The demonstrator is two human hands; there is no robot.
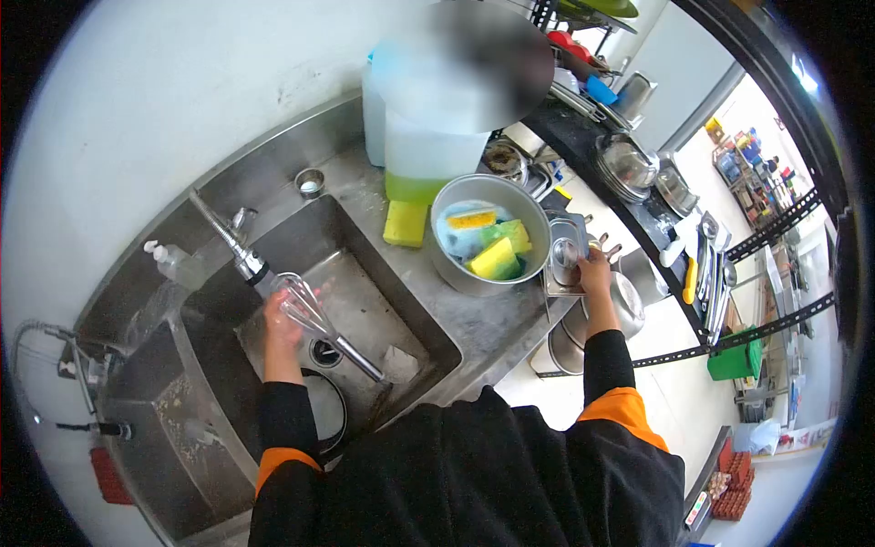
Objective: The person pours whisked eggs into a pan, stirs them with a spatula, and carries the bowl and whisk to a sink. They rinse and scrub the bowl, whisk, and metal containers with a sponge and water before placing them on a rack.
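Note:
A wire whisk (357, 356) is held by its wire end in my left hand (283, 321), right below the faucet head (251, 266) and over the sink (442, 351). Its steel handle points down and to the right. On the right, my right hand (594, 273) has its fingers closed at the edge of a shiny rectangular metal piece (565, 239), which looks like a pan or lid. Beside that piece stands a round metal pot (444, 270) with suds, and several yellow-green sponges (497, 260) lie in it.
Another sponge (405, 224) rests on the counter by a large jug of green liquid (428, 173). A round pan (326, 408) sits in the sink near the drain (325, 352). A pump bottle (178, 266) stands left of the faucet. Shelves with utensils (715, 264) run along the right.

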